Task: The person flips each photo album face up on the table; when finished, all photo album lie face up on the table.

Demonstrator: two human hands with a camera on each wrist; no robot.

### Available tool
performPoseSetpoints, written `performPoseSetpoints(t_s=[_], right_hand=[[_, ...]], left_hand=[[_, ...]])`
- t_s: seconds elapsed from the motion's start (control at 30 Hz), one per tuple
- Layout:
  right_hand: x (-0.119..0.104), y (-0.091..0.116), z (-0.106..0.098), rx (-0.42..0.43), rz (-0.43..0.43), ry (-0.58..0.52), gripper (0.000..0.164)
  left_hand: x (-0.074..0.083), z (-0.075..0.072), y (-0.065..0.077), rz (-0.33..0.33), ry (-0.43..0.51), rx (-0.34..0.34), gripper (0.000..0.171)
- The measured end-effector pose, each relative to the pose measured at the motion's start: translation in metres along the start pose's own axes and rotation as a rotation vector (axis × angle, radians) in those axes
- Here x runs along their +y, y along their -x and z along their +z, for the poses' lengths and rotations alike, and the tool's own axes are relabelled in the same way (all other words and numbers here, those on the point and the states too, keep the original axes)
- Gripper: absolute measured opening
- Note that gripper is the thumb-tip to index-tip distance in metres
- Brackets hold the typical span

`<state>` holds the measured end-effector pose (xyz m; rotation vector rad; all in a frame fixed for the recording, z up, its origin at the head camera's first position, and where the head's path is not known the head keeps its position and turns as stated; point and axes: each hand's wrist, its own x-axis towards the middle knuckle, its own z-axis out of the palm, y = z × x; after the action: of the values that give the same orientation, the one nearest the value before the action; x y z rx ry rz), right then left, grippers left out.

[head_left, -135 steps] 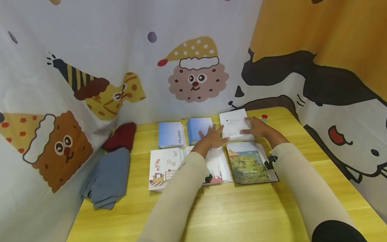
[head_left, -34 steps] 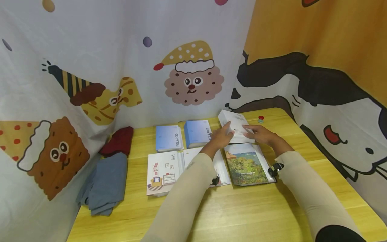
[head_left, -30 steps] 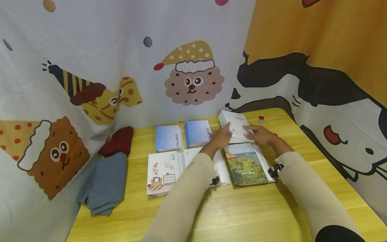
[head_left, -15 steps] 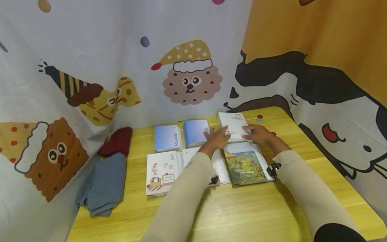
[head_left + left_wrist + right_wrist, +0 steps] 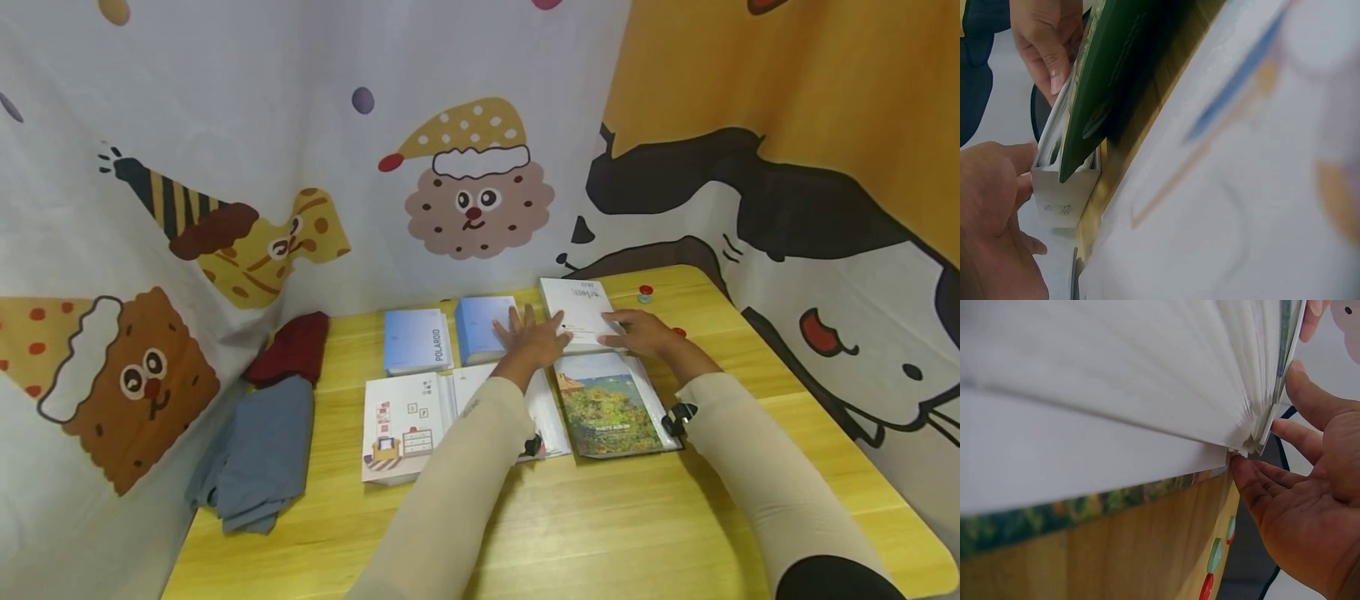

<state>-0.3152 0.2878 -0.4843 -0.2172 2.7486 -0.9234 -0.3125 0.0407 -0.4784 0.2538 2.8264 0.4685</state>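
A thick white album (image 5: 576, 302) lies at the back right of the yellow table. My right hand (image 5: 647, 333) holds its right side, the thumb and fingertips at its edge and corner in the right wrist view. My left hand (image 5: 536, 340) has its fingers spread, the fingertips at the white album's left edge and over a blue POLAROID album (image 5: 477, 321). Up close in the left wrist view, this hand's fingers touch the white spine (image 5: 1060, 200). Directly in front lies a photo album (image 5: 611, 412) with a painted garden cover, its pages fanned in the right wrist view.
Another blue POLAROID album (image 5: 412, 337) stands farther left. In front are an illustrated white album (image 5: 401, 421) and a second one (image 5: 555, 417) partly under my left sleeve. Folded grey cloth (image 5: 266, 450) and a dark red cloth (image 5: 292, 350) lie left. Small red and green discs (image 5: 646, 292) sit back right.
The white album was tilted up in both hands and now lies flat, its cover print now near the far edge. My left fingers have spread out over the blue album beside it.
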Motion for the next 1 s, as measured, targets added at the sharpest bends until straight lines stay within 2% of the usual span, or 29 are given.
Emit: performPoseSetpoints(t_s=[0.23, 0.47, 0.57, 0.67, 0.77, 1.0], right_hand=[[0.0, -0.006, 0.0, -0.009, -0.01, 0.033, 0.089], [-0.003, -0.007, -0.001, -0.038, -0.032, 0.047, 0.092], [-0.006, -0.002, -0.002, -0.046, -0.05, 0.073, 0.094], [-0.011, 0.009, -0.007, -0.042, -0.047, 0.095, 0.099], [-0.015, 0.026, -0.013, -0.035, -0.021, 0.136, 0.105], [-0.011, 0.066, -0.015, -0.027, -0.03, 0.221, 0.11]], left_hand=[[-0.008, -0.006, 0.01, 0.01, -0.003, 0.051, 0.06], [-0.015, -0.009, 0.014, 0.015, -0.016, 0.037, 0.067], [-0.02, -0.016, 0.021, 0.001, -0.019, 0.02, 0.071], [-0.029, -0.025, 0.035, -0.029, -0.013, 0.015, 0.074], [-0.042, -0.035, 0.052, -0.053, -0.011, 0.04, 0.079], [-0.083, -0.056, 0.098, -0.076, 0.011, 0.109, 0.089]])
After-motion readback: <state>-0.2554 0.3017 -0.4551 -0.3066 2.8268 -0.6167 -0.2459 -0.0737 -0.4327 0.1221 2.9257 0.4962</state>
